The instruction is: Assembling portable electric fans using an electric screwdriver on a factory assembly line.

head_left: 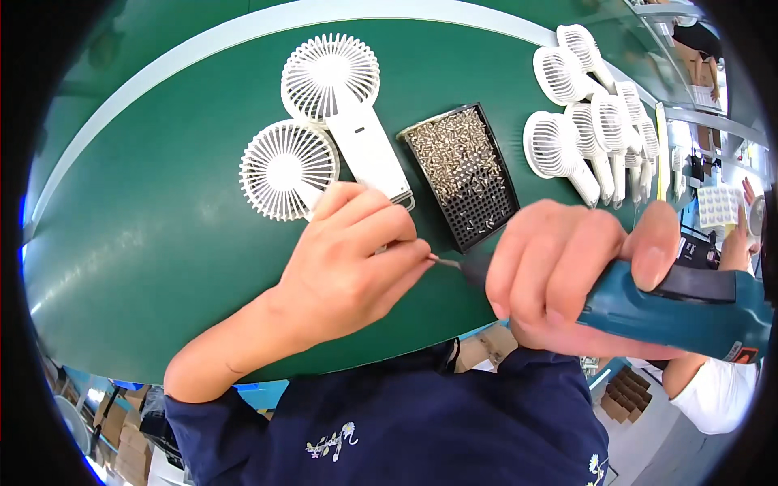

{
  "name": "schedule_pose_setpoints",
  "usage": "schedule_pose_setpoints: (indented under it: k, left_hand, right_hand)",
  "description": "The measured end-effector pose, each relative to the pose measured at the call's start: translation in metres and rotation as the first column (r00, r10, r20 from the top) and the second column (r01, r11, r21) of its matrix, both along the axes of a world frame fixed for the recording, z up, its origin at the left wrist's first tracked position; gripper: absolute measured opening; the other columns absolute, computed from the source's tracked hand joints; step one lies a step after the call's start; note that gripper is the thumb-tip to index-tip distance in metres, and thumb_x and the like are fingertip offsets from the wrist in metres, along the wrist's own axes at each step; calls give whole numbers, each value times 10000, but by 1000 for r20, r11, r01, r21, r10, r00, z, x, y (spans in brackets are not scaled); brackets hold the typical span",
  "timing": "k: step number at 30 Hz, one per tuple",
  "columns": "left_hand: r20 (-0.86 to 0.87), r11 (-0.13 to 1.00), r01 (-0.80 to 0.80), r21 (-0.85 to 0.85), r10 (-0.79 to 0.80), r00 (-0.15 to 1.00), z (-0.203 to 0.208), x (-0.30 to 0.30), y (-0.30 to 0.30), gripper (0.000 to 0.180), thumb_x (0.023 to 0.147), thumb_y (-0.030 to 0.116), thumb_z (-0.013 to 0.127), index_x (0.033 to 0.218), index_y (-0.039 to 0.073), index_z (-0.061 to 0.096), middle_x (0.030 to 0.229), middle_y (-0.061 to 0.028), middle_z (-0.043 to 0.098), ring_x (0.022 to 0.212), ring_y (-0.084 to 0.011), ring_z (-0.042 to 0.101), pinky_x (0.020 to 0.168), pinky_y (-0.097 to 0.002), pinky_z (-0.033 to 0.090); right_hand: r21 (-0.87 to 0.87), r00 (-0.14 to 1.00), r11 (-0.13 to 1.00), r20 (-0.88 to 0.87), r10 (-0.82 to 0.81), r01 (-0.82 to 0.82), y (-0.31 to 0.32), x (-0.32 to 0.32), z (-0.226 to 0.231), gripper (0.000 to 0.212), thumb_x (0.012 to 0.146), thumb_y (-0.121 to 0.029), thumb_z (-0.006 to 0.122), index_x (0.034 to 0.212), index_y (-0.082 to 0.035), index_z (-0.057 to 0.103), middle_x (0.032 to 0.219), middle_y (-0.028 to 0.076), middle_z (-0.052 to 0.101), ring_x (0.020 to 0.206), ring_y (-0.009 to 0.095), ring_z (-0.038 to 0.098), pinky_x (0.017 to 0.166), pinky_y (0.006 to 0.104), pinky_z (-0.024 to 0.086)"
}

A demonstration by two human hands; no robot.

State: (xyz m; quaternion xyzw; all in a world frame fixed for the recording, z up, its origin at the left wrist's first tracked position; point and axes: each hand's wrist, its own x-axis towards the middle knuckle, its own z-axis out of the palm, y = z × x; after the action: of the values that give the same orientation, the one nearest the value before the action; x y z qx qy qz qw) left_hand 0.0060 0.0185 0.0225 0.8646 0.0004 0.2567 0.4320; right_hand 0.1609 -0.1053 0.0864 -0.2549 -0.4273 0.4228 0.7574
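My right hand (559,267) is wrapped round a teal and black electric screwdriver (673,308), with the thumb on top of its body. Its thin metal bit (447,262) points left and reaches the fingertips of my left hand (348,251). Those fingers are pinched together at the bit's tip; whatever is between them is too small to make out. Just beyond my left hand lie two white handheld fans: one fan (369,150) has its handle toward me, and the lower fan (284,168) has its handle mostly hidden behind that hand.
A black tray (496,150) holding many small screws (450,150) sits beyond the gap between my hands. More white fans (596,130) are grouped at the far right of the green table (162,267). Another person's hand (736,243) shows at the right edge, near a sheet of round labels (720,206).
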Motion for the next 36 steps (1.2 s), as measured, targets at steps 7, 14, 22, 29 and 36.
schedule_pose_setpoints:
  k: [7, 14, 22, 29, 36]
  left_hand:
    - [-69, 970, -130, 207, 147, 987, 1, 9, 16, 133, 740, 92, 769, 840, 53, 690, 821, -28, 554, 803, -207, 536, 788, -357, 411]
    - [-123, 956, -122, 266, 159, 980, -2, 9, 21, 125, 762, 110, 753, 867, 63, 703, 827, -19, 569, 832, -200, 555, 855, -355, 408]
    - [-100, 951, -152, 269, 185, 978, -7, 8, 18, 83, 778, 99, 728, 854, 71, 705, 813, -25, 564, 825, -199, 566, 867, -357, 411]
    - [-49, 944, -165, 285, 187, 981, -12, 10, 18, 60, 755, 79, 711, 812, 71, 694, 789, -22, 549, 797, -195, 564, 855, -356, 423]
    - [-217, 967, -108, 230, 159, 963, 4, 6, 23, 105, 751, 87, 706, 853, 65, 713, 917, -52, 584, 953, -207, 568, 911, -384, 419]
  right_hand:
    - [95, 947, 989, 291, -138, 115, 21, 0, -7, 736, 850, -741, 575, 1286, -167, 428, 756, 69, 546, 476, 191, 503, 456, 351, 465]
    - [150, 936, 978, 299, -187, 147, 28, 5, -32, 908, 778, -848, 533, 1342, -146, 414, 822, 97, 537, 595, 233, 553, 550, 380, 486]
    - [123, 937, 977, 284, -201, 172, 33, -1, -35, 936, 754, -906, 455, 1291, -140, 434, 786, 86, 532, 564, 216, 550, 526, 376, 492]
    - [152, 932, 952, 209, -295, 267, 36, -10, -39, 951, 750, -904, 463, 1255, -99, 441, 767, 98, 535, 555, 216, 546, 529, 368, 490]
    - [119, 941, 969, 238, -240, 218, 37, -8, -41, 947, 745, -903, 467, 1239, -96, 447, 767, 98, 539, 547, 211, 544, 515, 362, 491]
